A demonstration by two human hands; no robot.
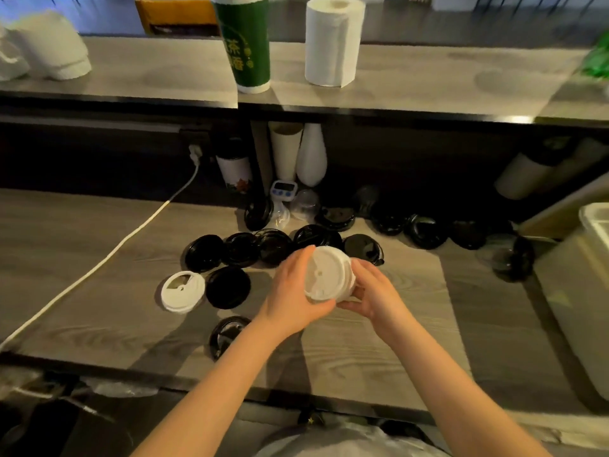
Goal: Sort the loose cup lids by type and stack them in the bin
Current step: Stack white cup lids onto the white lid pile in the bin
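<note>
Nearest me on the grey wood-grain counter (99, 308) lies one glossy black round plastic lid (227, 331), partly under my left forearm. Just past it, my left hand (290, 291) and right hand (372, 291) curl around a short stack of white round plastic lids (324, 275), one hand on each side, held above the counter. A single white plastic lid (183, 291) rests flat to the left. Loose black lids (273, 247) are scattered behind, and the pale rectangular plastic bin (593, 222) stands far right
</note>
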